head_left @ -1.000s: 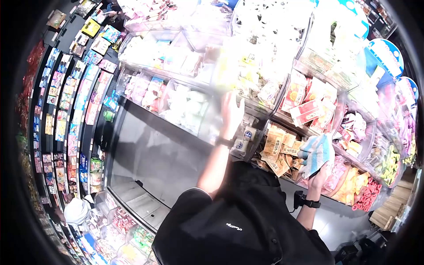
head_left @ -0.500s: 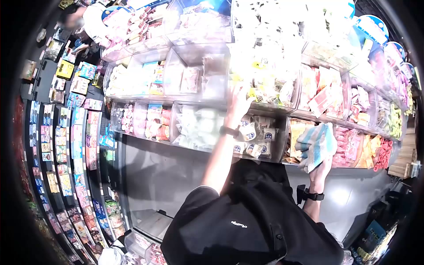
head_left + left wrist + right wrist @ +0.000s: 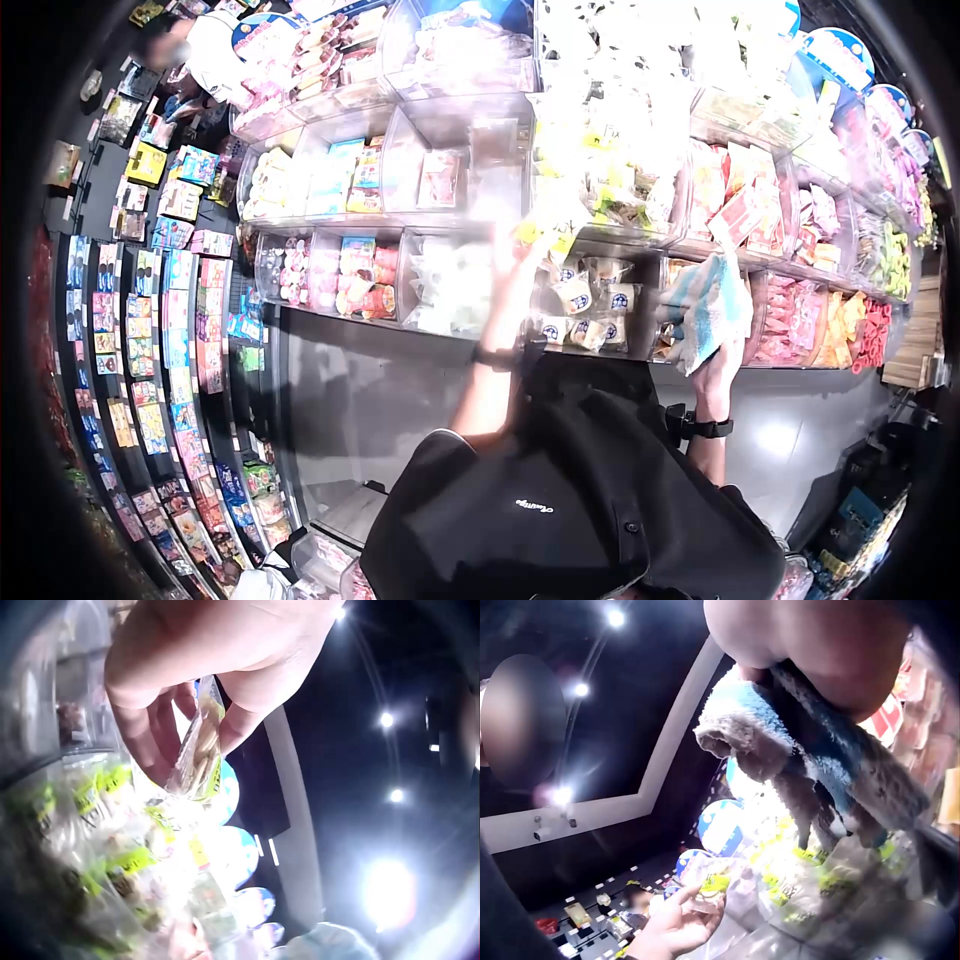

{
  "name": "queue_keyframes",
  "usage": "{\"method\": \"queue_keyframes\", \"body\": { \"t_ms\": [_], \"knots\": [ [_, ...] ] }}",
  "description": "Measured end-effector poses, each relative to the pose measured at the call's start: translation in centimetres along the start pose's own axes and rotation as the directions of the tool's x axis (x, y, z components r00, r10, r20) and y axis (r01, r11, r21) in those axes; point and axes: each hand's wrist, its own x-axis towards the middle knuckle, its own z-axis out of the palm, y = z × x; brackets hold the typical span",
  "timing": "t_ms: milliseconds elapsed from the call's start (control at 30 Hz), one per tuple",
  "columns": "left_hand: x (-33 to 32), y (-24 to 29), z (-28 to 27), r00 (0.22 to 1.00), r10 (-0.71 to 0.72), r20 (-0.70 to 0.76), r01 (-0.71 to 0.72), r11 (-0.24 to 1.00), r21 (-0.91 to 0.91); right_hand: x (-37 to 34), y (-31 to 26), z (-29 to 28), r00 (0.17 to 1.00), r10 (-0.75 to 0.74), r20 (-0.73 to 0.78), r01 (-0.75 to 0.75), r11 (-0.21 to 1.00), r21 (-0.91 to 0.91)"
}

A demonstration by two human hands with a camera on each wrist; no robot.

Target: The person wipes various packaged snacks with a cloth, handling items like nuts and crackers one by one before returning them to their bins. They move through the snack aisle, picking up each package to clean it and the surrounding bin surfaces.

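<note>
My left hand (image 3: pixel 513 268) pinches a small clear snack packet (image 3: pixel 201 754) with a yellow-green label between thumb and fingers. In the left wrist view the packet hangs upright over a heap of similar packets (image 3: pixel 127 862). The head view shows this hand at the front edge of the bin that holds them, blurred by glare. My right hand (image 3: pixel 716 368) grips a fluffy blue, white and grey striped cloth (image 3: pixel 708 305) in front of the lower bins. In the right wrist view the cloth (image 3: pixel 757 724) hangs down in folds from the fingers.
Clear bins of wrapped snacks rise in tiers ahead. White round-logo packets (image 3: pixel 590 300) fill a lower bin beside my left hand, with red packets (image 3: pixel 745 200) farther right. Shelves of boxed goods (image 3: pixel 145 330) line the left. Another person (image 3: pixel 205 55) stands at the far left.
The head view has turned and levelled. My left hand, earlier reaching to the labelled packets, has drawn back slightly with one packet. The right hand still holds the cloth.
</note>
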Motion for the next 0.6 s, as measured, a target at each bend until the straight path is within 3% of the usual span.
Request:
{"method": "queue_keyframes", "body": {
  "t_ms": [133,167,200,233,300,333,400,467,533,600],
  "knots": [
    [-3.8,-0.4,-0.1,0.997,0.011,0.071,-0.005,0.997,-0.077,-0.5,1.2,4.0,0.994,-0.050,0.096,0.051,0.999,-0.001],
    [-4.8,-0.2,0.3,0.997,0.017,0.070,-0.009,0.994,-0.107,-1.1,0.8,5.6,0.982,-0.089,0.169,0.100,0.993,-0.057],
    [-5.8,0.5,1.2,0.997,0.024,0.072,-0.014,0.990,-0.139,-1.0,1.7,5.2,0.956,-0.135,0.262,0.199,0.950,-0.239],
    [-6.0,-0.2,1.4,0.991,0.136,0.002,-0.136,0.991,0.000,-1.3,2.6,5.6,0.921,-0.180,0.344,0.296,0.899,-0.323],
    [-6.8,-0.7,1.6,0.980,0.173,0.096,-0.176,0.984,0.018,-1.9,3.8,7.3,0.796,-0.274,0.540,0.514,0.778,-0.362],
    [-7.0,-0.8,1.4,0.968,0.170,0.185,-0.175,0.985,0.012,-2.0,2.8,9.8,0.680,-0.319,0.661,0.648,0.684,-0.336],
    [-7.5,0.0,2.3,0.961,0.227,0.161,-0.222,0.974,-0.046,-1.9,0.3,14.2,0.370,-0.351,0.860,0.878,0.435,-0.200],
    [-7.6,0.0,2.4,0.959,0.246,0.137,-0.240,0.969,-0.064,-1.7,1.1,14.4,0.365,-0.332,0.870,0.879,0.431,-0.205],
    [-7.8,-1.1,1.6,0.975,0.200,0.099,-0.198,0.980,-0.024,-1.4,2.5,14.6,0.467,-0.369,0.804,0.814,0.533,-0.228],
    [-7.9,-1.4,1.3,0.979,0.184,0.083,-0.184,0.983,-0.006,-2.0,2.7,15.2,0.721,-0.229,0.654,0.556,0.754,-0.350]
  ]
}}
